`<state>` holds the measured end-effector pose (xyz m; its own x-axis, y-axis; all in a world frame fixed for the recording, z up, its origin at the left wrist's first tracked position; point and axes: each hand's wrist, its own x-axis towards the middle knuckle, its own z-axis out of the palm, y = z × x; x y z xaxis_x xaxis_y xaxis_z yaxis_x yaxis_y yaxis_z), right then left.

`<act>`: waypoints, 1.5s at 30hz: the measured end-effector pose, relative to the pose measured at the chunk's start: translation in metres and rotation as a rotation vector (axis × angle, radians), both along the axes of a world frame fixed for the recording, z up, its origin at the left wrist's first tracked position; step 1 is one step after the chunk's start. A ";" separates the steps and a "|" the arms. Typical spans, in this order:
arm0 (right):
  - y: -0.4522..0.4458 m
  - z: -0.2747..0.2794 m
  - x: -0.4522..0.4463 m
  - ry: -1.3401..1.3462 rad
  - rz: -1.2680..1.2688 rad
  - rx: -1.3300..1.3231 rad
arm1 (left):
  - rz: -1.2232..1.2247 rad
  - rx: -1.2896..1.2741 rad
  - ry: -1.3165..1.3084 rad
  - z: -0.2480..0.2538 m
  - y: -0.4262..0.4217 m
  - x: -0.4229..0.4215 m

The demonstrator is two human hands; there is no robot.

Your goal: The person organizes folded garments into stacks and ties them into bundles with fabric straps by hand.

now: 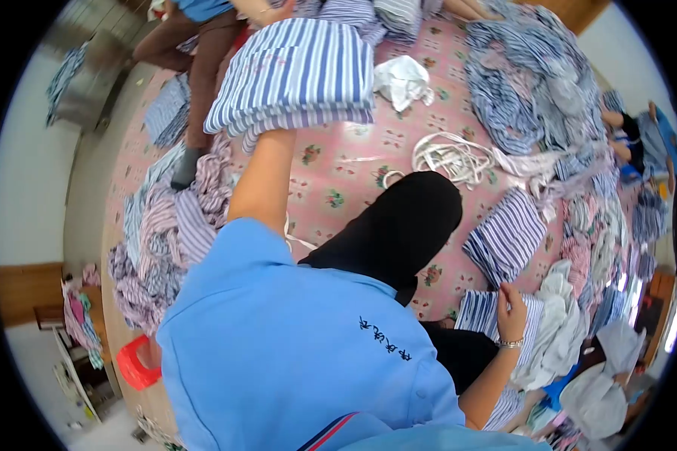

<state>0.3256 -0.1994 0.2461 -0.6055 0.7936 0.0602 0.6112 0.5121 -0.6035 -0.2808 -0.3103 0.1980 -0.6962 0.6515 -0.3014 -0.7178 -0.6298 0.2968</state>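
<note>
My left arm reaches forward, and my left hand is hidden beneath a thick folded striped garment [297, 71], which it holds up. The garment has blue and white stripes, faint pink lettering and a paler layer underneath. On the right, my right hand [511, 312], with a bracelet at the wrist, has curled fingers over a folded blue-and-white striped cloth [477, 310]. Whether anything is inside those fingers is hidden. Just beyond it lies another folded striped garment [507, 233].
A pink flowered sheet [331, 173] covers the work surface. Coiled white straps [455, 159] and a crumpled white cloth [404, 81] lie on it. Heaps of striped clothing [519, 83] flank both sides. Another person's hand [274, 13] is close behind the held garment. A red stool [139, 362] stands left.
</note>
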 end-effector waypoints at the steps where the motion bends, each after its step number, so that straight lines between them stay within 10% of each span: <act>1: 0.003 -0.009 0.004 -0.066 -0.015 -0.020 | 0.072 -0.006 0.011 -0.002 -0.017 -0.018; 8: 0.009 -0.044 0.020 -0.258 -0.077 -0.114 | 0.238 -0.034 0.141 -0.016 -0.096 -0.118; 17: 0.001 -0.066 0.041 -0.267 -0.140 -0.127 | -0.424 0.460 0.240 -0.020 -0.030 -0.232; 18: -0.001 -0.067 0.043 -0.273 -0.175 -0.143 | -0.247 0.118 0.454 0.031 -0.020 -0.131; 23: -0.004 -0.053 0.035 -0.382 -0.115 -0.219 | -0.792 -0.119 0.366 -0.023 0.065 -0.055; 30: 0.002 -0.017 0.015 -0.345 -0.032 -0.216 | -1.375 -0.754 0.891 -0.045 0.183 0.140; 43: 0.044 -0.038 0.018 -0.300 -0.007 -0.413 | -1.819 -1.048 1.371 -0.260 0.287 0.222; 45: 0.053 -0.042 0.020 -0.302 -0.016 -0.447 | -1.707 -0.826 1.874 -0.294 0.287 0.224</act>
<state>0.3452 -0.1469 0.2038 -0.5312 0.7114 -0.4602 0.7967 0.2346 -0.5569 -0.0573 -0.0229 -0.0963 0.2058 0.7330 -0.6483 0.7893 0.2673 0.5527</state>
